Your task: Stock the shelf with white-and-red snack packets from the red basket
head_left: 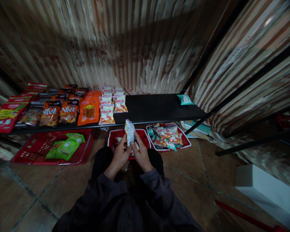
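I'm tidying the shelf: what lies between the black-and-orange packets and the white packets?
Orange packets lie between the black-and-orange packets and the white packets in the head view.

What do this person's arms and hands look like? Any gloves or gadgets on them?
Both the left hand and the right hand are bare, with no gloves or cables visible. The left sleeve and right sleeve are long and dark, seemingly bluish-grey, ending in cuffs near the wrists. Dim light hides the fabric's finer details.

Held pkt (130,131) — print illegible, btm part-hidden
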Action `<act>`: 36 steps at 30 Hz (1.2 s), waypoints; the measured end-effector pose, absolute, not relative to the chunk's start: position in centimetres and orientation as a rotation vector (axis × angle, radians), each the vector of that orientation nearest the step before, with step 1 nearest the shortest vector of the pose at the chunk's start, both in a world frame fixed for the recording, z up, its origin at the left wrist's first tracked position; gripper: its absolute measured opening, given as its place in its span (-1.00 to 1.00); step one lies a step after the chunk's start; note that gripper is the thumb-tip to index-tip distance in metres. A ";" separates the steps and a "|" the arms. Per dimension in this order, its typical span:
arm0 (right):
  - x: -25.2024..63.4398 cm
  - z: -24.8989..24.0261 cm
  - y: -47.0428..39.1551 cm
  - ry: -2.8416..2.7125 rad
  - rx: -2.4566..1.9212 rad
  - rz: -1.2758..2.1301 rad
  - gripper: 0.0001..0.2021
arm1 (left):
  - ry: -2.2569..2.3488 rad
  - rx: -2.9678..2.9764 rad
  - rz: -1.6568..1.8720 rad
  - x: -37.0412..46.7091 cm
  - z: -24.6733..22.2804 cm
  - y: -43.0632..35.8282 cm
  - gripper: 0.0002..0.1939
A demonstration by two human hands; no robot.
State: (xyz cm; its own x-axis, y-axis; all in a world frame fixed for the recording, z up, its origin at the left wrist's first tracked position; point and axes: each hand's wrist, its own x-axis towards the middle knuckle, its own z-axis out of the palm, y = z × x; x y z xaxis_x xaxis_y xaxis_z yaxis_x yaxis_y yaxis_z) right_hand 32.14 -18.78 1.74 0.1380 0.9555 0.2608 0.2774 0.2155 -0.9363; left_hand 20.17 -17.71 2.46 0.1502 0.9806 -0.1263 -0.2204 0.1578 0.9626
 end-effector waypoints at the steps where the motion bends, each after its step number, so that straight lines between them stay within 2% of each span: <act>1: 32.1 2.0 -18.9 -1.315 -1.270 0.829 -0.49 | 1.010 1.015 1.123 20.2 2.6 -17.8 -0.39; 12: 31.3 3.2 -19.2 -0.871 -0.970 1.293 -0.43 | 1.154 1.328 1.198 20.0 4.1 -18.4 -0.69; 21: 31.5 2.9 -18.9 -0.506 -0.947 1.445 -0.49 | 1.168 1.366 1.253 19.9 3.8 -18.9 -0.67; 30: 32.5 2.5 -18.9 -0.388 -0.876 1.603 -0.74 | 1.203 0.902 1.337 18.6 2.7 -16.3 -0.64; 36: 32.6 2.2 -19.4 -0.429 -0.812 1.713 -0.72 | 1.031 0.609 1.248 17.7 4.5 -13.7 -0.60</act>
State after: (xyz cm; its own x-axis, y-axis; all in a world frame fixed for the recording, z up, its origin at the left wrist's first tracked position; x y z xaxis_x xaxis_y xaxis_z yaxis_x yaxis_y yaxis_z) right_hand 32.60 -19.44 2.20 -0.1263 0.9465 -0.2971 -0.6950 -0.2981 -0.6543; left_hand 17.70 -13.74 4.47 -0.0140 0.9557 -0.2941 -0.4693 0.2534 0.8459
